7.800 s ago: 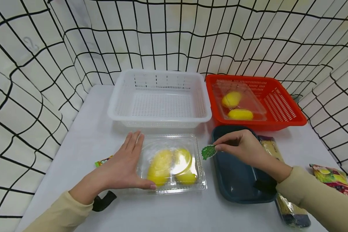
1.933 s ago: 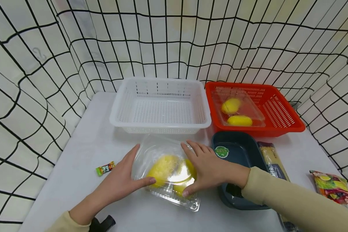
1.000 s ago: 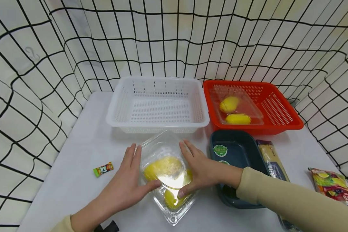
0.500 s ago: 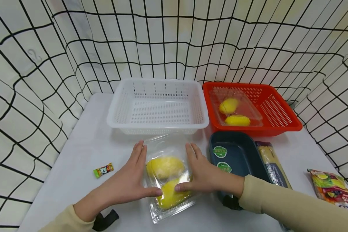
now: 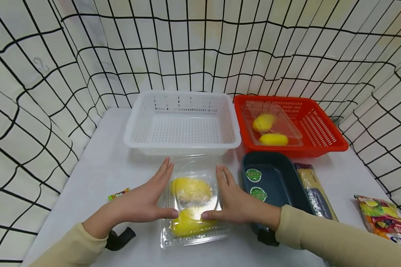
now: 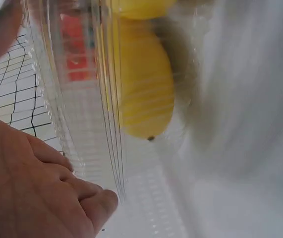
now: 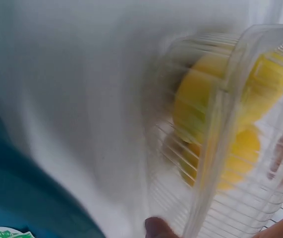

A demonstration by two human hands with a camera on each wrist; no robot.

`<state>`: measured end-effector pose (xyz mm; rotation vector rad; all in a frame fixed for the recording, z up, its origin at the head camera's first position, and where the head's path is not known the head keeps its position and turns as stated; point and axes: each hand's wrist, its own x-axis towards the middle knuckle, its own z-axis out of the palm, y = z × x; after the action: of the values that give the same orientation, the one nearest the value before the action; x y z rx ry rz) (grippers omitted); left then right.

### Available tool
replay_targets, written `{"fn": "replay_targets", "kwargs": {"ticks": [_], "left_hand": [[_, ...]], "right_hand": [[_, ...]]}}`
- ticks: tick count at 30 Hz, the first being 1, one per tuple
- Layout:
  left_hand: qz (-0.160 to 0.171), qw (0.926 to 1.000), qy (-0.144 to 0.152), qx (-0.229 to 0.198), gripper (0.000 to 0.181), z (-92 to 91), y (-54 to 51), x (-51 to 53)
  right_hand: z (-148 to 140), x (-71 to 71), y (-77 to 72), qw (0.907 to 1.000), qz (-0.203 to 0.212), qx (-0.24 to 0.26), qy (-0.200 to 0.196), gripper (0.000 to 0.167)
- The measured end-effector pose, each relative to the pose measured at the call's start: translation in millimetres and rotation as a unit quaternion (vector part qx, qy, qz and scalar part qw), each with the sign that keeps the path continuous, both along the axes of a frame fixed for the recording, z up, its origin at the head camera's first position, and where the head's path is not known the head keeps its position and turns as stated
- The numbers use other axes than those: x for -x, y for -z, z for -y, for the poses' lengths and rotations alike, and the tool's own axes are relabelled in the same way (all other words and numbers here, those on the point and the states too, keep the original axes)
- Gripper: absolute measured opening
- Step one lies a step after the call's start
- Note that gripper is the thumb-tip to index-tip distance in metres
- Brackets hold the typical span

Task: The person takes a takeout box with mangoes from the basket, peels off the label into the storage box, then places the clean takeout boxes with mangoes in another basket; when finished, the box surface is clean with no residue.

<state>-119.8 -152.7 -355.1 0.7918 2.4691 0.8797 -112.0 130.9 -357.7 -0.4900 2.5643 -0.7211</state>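
Both hands hold a clear plastic clamshell box (image 5: 195, 237) in the middle of the white table, one at each side. Two yellow mango-like fruits (image 5: 191, 191) lie inside the shut box. My left hand (image 5: 147, 200) has its fingers along the left rim and its thumb on the lid; in the left wrist view the fingertips bend at the rim. Opposite it, my right hand (image 5: 235, 202) has its fingers along the right rim, thumb over the lid. A fingertip (image 7: 157, 228) shows below the rim in the right wrist view.
Behind stand a white basket (image 5: 183, 144) and a red basket (image 5: 324, 144) with another clear box (image 5: 287, 128) of yellow fruit. A dark blue tray (image 5: 280, 174) with green stickers (image 5: 254, 175), a long packet (image 5: 317, 189) and a snack bag (image 5: 384, 218) lie right. A candy (image 5: 118, 193) lies left.
Earlier the right hand pinched a green sticker; now two stickers show in the dark tray. Both hands have turned the clamshell box about a quarter turn, and its short side now faces me.
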Motion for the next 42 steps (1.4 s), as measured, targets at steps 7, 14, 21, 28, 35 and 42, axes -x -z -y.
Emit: {"fn": "replay_targets", "kwargs": {"ticks": [7, 14, 21, 28, 35, 42], "left_hand": [[-0.009, 0.9998, -0.008, 0.015, 0.144, -2.3, 1.4, -5.6], [-0.002, 0.9999, -0.009, 0.014, 0.144, 0.2, 4.3, -4.7], [-0.014, 0.9999, -0.007, 0.007, 0.142, 2.8, 8.5, -4.8], [-0.016, 0.9998, -0.014, -0.005, 0.141, 6.2, 16.0, -3.5], [-0.021, 0.9996, -0.013, -0.016, 0.14, 10.3, 21.2, -3.5], [-0.019, 0.9996, -0.007, -0.021, 0.139, 12.6, 20.5, -2.8]], "right_hand": [[-2, -1.5, 4.2, 0.9983, 0.026, 0.048, 0.021, 0.132], [-8, 0.3, 5.7, 0.9892, 0.04, 0.132, 0.05, 0.125], [-13, -2.3, 7.1, 0.9687, 0.145, 0.164, 0.117, 0.118], [-12, -6.5, 11.2, 0.9525, 0.168, 0.215, 0.135, 0.114], [-6, -11.8, 12.7, 0.9387, 0.17, 0.255, 0.158, 0.114], [-4, -15.2, 12.1, 0.9339, 0.157, 0.27, 0.174, 0.109]]}}
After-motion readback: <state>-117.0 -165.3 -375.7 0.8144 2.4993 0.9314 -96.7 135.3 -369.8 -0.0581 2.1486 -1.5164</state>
